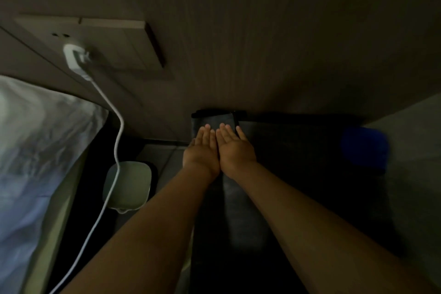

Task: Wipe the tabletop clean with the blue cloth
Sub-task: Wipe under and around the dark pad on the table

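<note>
The scene is dim. My left hand (201, 150) and my right hand (235, 148) lie side by side, flat, fingers straight and pointing at the wall, above a dark tabletop (298, 150). Neither hand holds anything. The blue cloth (365, 148) lies bunched at the table's right end, well to the right of my right hand and apart from it. Under my fingertips a greyish strip (214, 119) runs along the table toward me; whether my hands touch it is unclear.
A wood-grain wall (262, 31) rises right behind the table. A white charger (76, 59) sits in a wall socket at the left, its cable (117, 150) dropping to a white rounded device (127, 184) below. A bed with pale bedding (35, 150) fills the left side.
</note>
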Tool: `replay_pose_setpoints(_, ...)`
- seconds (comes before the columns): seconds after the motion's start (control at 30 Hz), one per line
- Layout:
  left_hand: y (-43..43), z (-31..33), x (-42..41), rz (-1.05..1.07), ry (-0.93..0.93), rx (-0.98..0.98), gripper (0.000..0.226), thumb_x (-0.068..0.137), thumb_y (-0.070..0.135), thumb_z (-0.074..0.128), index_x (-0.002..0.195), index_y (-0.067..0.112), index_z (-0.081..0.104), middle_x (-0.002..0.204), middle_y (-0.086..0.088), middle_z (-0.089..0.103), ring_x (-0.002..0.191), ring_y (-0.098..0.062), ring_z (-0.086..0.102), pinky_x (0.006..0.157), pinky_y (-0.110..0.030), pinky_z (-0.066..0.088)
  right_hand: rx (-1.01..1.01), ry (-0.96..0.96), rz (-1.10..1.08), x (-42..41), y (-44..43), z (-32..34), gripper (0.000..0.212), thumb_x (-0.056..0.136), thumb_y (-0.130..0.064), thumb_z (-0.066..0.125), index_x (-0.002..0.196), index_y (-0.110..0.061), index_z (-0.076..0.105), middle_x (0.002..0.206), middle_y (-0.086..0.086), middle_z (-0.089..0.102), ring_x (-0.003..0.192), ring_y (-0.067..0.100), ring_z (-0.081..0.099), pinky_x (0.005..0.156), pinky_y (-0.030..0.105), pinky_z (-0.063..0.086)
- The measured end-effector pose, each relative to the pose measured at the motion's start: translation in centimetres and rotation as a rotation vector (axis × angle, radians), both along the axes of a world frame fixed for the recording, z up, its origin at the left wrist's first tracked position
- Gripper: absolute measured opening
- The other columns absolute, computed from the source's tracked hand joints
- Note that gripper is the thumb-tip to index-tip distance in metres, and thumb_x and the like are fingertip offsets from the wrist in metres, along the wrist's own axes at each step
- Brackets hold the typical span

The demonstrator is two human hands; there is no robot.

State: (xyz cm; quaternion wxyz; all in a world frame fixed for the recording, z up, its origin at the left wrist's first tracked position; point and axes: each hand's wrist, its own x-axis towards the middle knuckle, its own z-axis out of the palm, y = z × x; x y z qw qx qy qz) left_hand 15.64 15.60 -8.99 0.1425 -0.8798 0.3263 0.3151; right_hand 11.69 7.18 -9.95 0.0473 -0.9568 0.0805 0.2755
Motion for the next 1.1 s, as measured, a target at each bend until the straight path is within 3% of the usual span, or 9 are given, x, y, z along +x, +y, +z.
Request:
replay_pose_setpoints(0.23, 1.0, -0.2, 0.6, 0.047, 0.058, -0.099, 0.073, 0.100, 0.036, 0.031, 0.149, 0.007, -0.014, 0.158, -0.012, -0.020, 0.147, -0.023, -0.014, 0.121, -0.036, 0.003, -0.020, 0.035, -0.009, 0.6, 0.5, 0.2, 0.065, 0.102, -0.032, 0.030, 0.154, -0.010, -0.003, 0.162, 0.008, -0.008, 0.149, 0.020, -0.009, 0.119, 0.038, -0.009)
replay_pose_setpoints(0.53, 1.6, 0.1, 0.9, 0.104, 0.164, -0.206, 0.067, 0.101, 0.035, 0.030, 0.152, 0.010, -0.006, 0.160, -0.008, -0.014, 0.148, -0.018, -0.009, 0.119, -0.031, 0.002, -0.018, 0.136, 0.024, 0.4, 0.2, 1.7, 0.061, 0.103, -0.033, 0.022, 0.154, -0.011, -0.004, 0.162, 0.006, -0.010, 0.150, 0.017, -0.007, 0.121, 0.039, -0.007)
replay_pose_setpoints(0.67, 2.7, -0.1, -1.7, 0.099, 0.151, -0.196, 0.071, 0.100, 0.036, 0.033, 0.152, 0.010, -0.006, 0.160, -0.009, -0.014, 0.148, -0.019, -0.010, 0.121, -0.033, 0.003, -0.024, 0.149, 0.039, -2.2, 1.2, 1.2, 0.066, 0.102, -0.034, 0.028, 0.154, -0.011, -0.006, 0.162, 0.005, -0.011, 0.149, 0.017, -0.008, 0.121, 0.038, -0.008)
replay_pose_setpoints(0.87, 2.3, -0.1, -4.6, 0.168, 0.189, -0.194, 0.070, 0.100, 0.034, 0.033, 0.152, 0.012, -0.007, 0.160, -0.008, -0.016, 0.148, -0.019, -0.012, 0.120, -0.033, 0.001, -0.201, 0.185, 0.116, -4.8, 2.3, 0.7, 0.080, 0.099, -0.033, 0.042, 0.151, -0.006, -0.011, 0.161, 0.011, -0.012, 0.149, 0.024, -0.008, 0.118, 0.041, -0.009)
replay_pose_setpoints(1.1, -1.6, 0.0, -7.5, 0.164, 0.214, -0.196, 0.074, 0.099, 0.038, 0.036, 0.151, 0.013, -0.010, 0.159, -0.008, -0.018, 0.147, -0.020, -0.015, 0.120, -0.036, 0.000, -0.170, 0.185, 0.087, -7.5, -1.9, 1.2, 0.073, 0.100, -0.026, 0.038, 0.152, -0.010, -0.010, 0.161, 0.009, -0.013, 0.149, 0.022, -0.010, 0.119, 0.042, -0.009)
